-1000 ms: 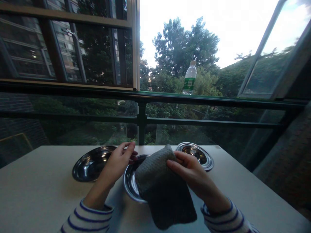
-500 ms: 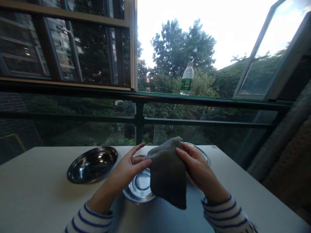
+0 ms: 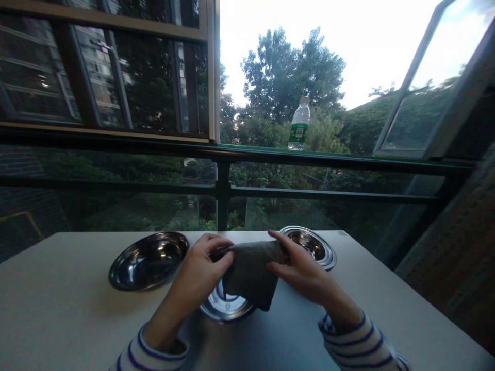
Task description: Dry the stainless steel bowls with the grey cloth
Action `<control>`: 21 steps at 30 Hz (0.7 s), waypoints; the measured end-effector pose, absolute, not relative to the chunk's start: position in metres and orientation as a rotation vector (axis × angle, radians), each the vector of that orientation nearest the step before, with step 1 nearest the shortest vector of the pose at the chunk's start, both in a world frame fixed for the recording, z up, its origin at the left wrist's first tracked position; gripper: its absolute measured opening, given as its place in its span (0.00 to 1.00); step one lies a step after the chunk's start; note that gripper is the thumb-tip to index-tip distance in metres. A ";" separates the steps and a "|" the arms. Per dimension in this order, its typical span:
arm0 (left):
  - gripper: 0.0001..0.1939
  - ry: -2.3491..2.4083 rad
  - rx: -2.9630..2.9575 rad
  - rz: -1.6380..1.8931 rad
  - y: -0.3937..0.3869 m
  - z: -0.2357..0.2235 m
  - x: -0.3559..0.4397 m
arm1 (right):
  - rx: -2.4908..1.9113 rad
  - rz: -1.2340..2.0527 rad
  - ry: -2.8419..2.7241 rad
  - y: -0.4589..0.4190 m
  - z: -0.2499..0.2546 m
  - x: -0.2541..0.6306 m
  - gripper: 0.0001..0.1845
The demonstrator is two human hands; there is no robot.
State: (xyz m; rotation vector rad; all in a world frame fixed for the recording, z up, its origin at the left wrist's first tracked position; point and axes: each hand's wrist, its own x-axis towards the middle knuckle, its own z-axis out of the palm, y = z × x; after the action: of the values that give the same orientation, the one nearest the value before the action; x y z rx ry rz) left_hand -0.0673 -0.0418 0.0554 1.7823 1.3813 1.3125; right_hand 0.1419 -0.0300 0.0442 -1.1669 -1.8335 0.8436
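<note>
A dark grey cloth [image 3: 251, 273] hangs between my two hands above a shiny metal plate or shallow bowl [image 3: 228, 312]. My left hand [image 3: 204, 265] is closed, pinching the cloth's upper left corner between thumb and fingers. At the cloth's right edge, my right hand [image 3: 299, 265] holds it loosely, thumb in front and other fingers partly hidden behind; its index finger stretches above the top edge. The cloth covers much of the metal dish below.
On the white table [image 3: 77, 319], a dark shiny metal bowl [image 3: 149, 263] lies to the left and another metal dish [image 3: 327, 252] to the back right. Beyond the table runs a green railing [image 3: 348, 162], with a plastic bottle [image 3: 299, 131] standing on it before an open window.
My left hand has closed on the cloth's corner. The cloth has shifted lower and left and now hangs shorter and wider. More of the right dish shows.
</note>
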 end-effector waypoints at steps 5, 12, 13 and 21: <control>0.15 1.170 1.463 1.216 -0.043 0.059 -0.065 | -1.085 0.742 -1.884 -0.030 0.048 0.144 0.03; 0.36 0.963 1.185 1.125 -0.041 0.053 -0.062 | -0.946 1.085 -1.441 -0.029 0.044 0.135 0.11; 0.38 0.920 1.181 1.057 -0.040 0.052 -0.062 | -0.935 1.081 -1.411 -0.028 0.043 0.134 0.12; 0.19 0.843 1.122 1.054 -0.035 0.042 -0.064 | -0.697 1.073 -1.631 -0.031 0.044 0.144 0.19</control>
State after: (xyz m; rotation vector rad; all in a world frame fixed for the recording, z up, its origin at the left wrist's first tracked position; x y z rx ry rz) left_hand -0.0642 -0.0352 0.0421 1.1218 0.8427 1.0538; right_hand 0.1436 -0.0309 0.0439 -0.6966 -1.6311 1.0728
